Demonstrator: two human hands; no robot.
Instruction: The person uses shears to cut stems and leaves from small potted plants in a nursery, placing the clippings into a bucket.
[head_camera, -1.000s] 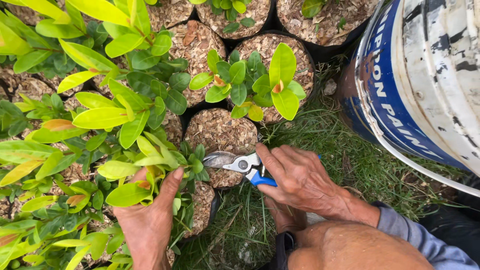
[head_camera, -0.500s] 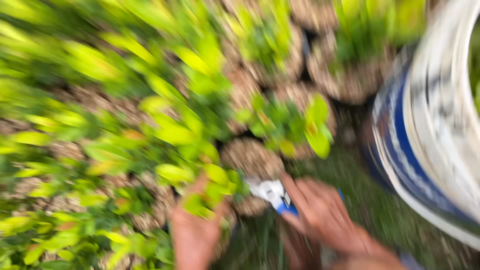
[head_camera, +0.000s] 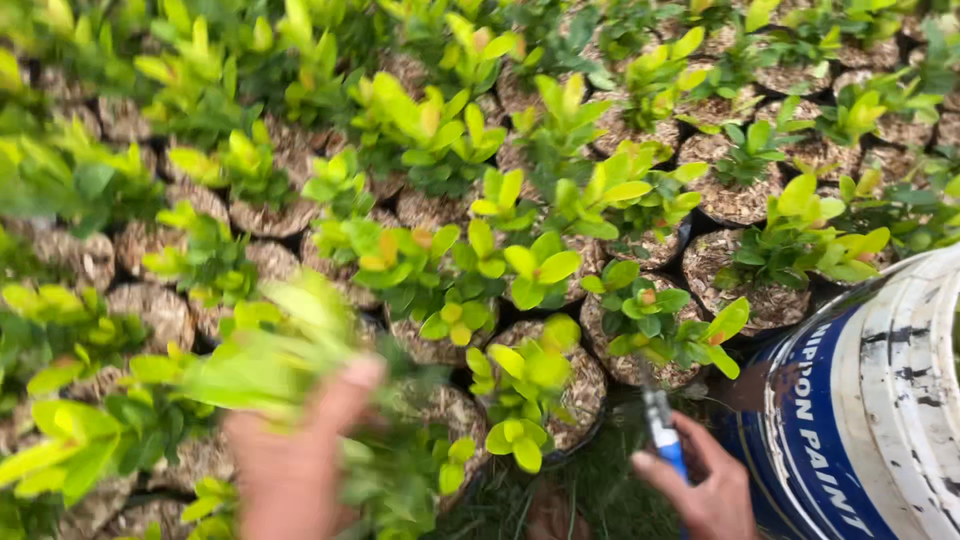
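Left hand (head_camera: 295, 465), low in frame and blurred by motion, is raised in front of the seedlings. It sits against a blurred clump of leaves (head_camera: 270, 360) near the thumb and fingers; whether it is clenched on that clump or only pressed to it cannot be told.

Right hand (head_camera: 705, 485), at the bottom edge, is closed around the blue handle of the shears (head_camera: 660, 425). The shears stand nearly upright in the picture, long axis running from the hand away from the person, metal tip pointing toward the pots. The blades are too blurred to tell whether they are parted. The tip lies just short of the closest pot (head_camera: 640, 350), which carries a small green plant with a reddish centre.

Just right of that hand stands a bucket (head_camera: 860, 400), white rim streaked with dark marks, blue side, cut off by the frame edge.

Grass (head_camera: 600, 490) shows between the two hands at the bottom.

Beyond the hands, black pots (head_camera: 740, 200) topped with brown mulch are packed edge to edge across the whole view, each with a yellow-green seedling (head_camera: 540, 265). The rows run to the top edge, the left side softer in focus.
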